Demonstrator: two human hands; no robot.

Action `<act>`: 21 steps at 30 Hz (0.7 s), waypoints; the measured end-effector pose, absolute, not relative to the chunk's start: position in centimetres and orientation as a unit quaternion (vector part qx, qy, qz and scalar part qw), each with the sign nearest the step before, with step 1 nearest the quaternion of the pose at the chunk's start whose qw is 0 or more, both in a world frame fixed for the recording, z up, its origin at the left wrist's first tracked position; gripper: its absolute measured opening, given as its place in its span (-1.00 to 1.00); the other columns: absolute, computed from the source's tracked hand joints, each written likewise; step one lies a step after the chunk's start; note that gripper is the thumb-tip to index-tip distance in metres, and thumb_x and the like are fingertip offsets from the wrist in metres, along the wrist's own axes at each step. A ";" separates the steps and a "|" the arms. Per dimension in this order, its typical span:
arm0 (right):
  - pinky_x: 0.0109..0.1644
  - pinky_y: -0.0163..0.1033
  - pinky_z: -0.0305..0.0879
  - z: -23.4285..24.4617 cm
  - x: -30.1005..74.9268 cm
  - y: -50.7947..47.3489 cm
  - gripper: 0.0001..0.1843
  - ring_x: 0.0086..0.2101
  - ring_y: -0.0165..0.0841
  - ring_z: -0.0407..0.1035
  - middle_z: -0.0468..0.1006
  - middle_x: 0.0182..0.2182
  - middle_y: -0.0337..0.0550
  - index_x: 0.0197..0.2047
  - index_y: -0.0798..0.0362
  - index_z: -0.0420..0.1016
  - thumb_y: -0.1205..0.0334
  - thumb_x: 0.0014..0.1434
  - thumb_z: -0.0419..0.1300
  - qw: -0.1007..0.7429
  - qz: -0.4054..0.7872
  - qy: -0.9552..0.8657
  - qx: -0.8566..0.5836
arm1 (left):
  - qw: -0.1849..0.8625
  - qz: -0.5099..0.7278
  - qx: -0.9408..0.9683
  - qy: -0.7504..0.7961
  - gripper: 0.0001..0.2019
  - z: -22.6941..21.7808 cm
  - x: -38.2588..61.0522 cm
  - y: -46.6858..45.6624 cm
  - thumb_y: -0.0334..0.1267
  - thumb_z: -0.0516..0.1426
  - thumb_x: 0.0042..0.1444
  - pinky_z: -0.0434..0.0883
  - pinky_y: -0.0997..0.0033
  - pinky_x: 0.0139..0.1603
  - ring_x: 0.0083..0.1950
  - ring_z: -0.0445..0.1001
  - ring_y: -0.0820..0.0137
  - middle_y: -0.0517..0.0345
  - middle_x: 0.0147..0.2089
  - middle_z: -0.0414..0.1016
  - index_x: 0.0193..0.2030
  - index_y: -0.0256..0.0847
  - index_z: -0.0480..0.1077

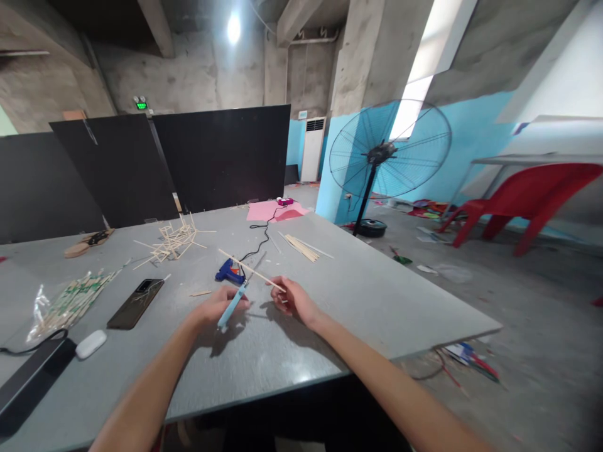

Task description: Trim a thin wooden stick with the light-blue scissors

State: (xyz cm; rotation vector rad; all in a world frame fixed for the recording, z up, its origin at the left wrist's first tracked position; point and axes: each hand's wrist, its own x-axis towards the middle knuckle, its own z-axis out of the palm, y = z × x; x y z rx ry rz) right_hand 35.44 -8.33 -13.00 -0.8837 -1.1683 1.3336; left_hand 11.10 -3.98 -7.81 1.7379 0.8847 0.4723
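My left hand (217,306) is closed around a light blue utility knife (232,306), whose blade end points up toward a thin wooden stick (249,270). My right hand (292,297) pinches the near end of that stick, which slants up and to the left over the grey table (358,295). The knife tip meets the stick near its middle. A blue glue gun (227,271) lies on the table just behind both hands, with a black cord running to the back.
A black phone (135,304), a white earbud case (91,344), a bag of sticks (68,304) and a dark tablet (28,380) lie left. A stick structure (174,242), loose sticks (301,247) and pink paper (276,211) lie farther back. A standing fan (389,157) and a red chair (527,201) stand right.
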 end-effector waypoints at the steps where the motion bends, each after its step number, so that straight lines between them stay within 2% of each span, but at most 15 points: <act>1: -0.64 -0.37 -0.01 -13.0 35.4 -8.3 -0.36 -0.61 -0.48 0.13 0.34 -0.46 -0.32 -0.02 0.04 0.45 -0.41 0.28 0.09 0.554 0.570 -0.480 -0.371 | 0.551 0.224 0.713 0.370 -0.66 -8.0 11.3 -4.1 0.03 0.33 -0.01 0.09 0.49 -0.51 -0.53 0.15 0.51 0.31 -0.55 0.22 -0.36 -0.23 0.47; 4: -0.51 -0.33 0.27 -13.1 35.2 -8.3 -0.36 -0.39 -0.37 0.38 0.46 -0.26 -0.16 0.03 0.00 0.46 -0.41 0.26 0.15 0.562 0.557 -0.494 -0.361 | 0.581 0.308 0.661 0.361 -0.59 -8.8 12.6 -4.5 0.09 0.35 -0.05 0.07 0.50 -0.50 -0.55 0.11 0.54 0.34 -0.58 0.19 -0.38 -0.23 0.42; 6: -0.19 -0.19 0.48 -13.4 34.7 -8.5 -0.38 -0.08 -0.24 0.46 0.50 -0.02 -0.05 0.12 -0.06 0.42 -0.35 0.22 0.28 0.561 0.530 -0.535 -0.345 | 0.579 0.349 0.643 0.359 -0.54 -9.3 13.8 -4.9 0.16 0.35 -0.06 0.09 0.49 -0.49 -0.54 0.12 0.54 0.33 -0.57 0.20 -0.39 -0.23 0.40; 7: 0.00 -0.09 0.48 -13.6 34.4 -8.6 -0.35 0.07 -0.19 0.41 0.46 0.10 -0.02 0.18 -0.11 0.38 -0.29 0.19 0.35 0.558 0.521 -0.554 -0.332 | 0.573 0.363 0.641 0.358 -0.52 -9.5 14.5 -5.1 0.19 0.35 -0.07 0.11 0.49 -0.48 -0.53 0.13 0.53 0.32 -0.56 0.22 -0.39 -0.23 0.40; 9: 0.27 0.08 0.33 -13.9 33.7 -8.7 -0.20 0.23 -0.15 0.30 0.35 0.26 -0.02 0.29 -0.19 0.25 -0.17 0.11 0.48 0.543 0.529 -0.582 -0.295 | 0.559 0.388 0.642 0.352 -0.49 -9.9 15.7 -5.5 0.22 0.35 -0.08 0.18 0.47 -0.43 -0.48 0.20 0.51 0.27 -0.51 0.28 -0.35 -0.24 0.42; 12: 0.38 0.18 0.19 -14.4 32.4 -8.5 0.08 0.26 -0.14 0.29 0.30 0.30 -0.04 0.40 -0.26 0.04 -0.10 -0.02 0.58 0.507 0.575 -0.596 -0.238 | 0.538 0.417 0.645 0.346 -0.48 -10.4 16.9 -5.8 0.23 0.36 -0.11 0.29 0.42 -0.33 -0.39 0.31 0.43 0.18 -0.41 0.38 -0.32 -0.24 0.45; 14: 0.38 0.21 0.18 -14.3 31.6 -7.8 0.16 0.22 -0.14 0.34 0.37 0.22 -0.07 0.40 -0.26 0.02 -0.09 -0.08 0.61 0.499 0.589 -0.594 -0.227 | 0.529 0.427 0.646 0.347 -0.48 -10.9 17.1 -5.5 0.22 0.35 -0.09 0.32 0.39 -0.30 -0.36 0.33 0.41 0.17 -0.39 0.40 -0.32 -0.23 0.45; 18: 0.31 0.19 0.24 -13.2 30.2 -6.2 -0.04 0.11 -0.17 0.40 0.48 0.03 -0.19 0.28 -0.25 0.23 -0.08 -0.09 0.61 0.492 0.594 -0.591 -0.236 | 0.513 0.442 0.639 0.365 -0.51 -11.4 16.5 -4.1 0.23 0.30 -0.03 0.32 0.38 -0.29 -0.37 0.31 0.40 0.18 -0.42 0.37 -0.36 -0.21 0.41; 21: 0.29 0.15 0.26 -12.6 29.6 -5.6 -0.18 0.09 -0.16 0.40 0.50 -0.01 -0.20 0.20 -0.24 0.33 -0.06 -0.05 0.58 0.498 0.590 -0.590 -0.236 | 0.501 0.447 0.636 0.381 -0.53 -11.3 16.0 -3.4 0.21 0.29 -0.02 0.31 0.37 -0.30 -0.38 0.29 0.40 0.19 -0.46 0.33 -0.45 -0.18 0.33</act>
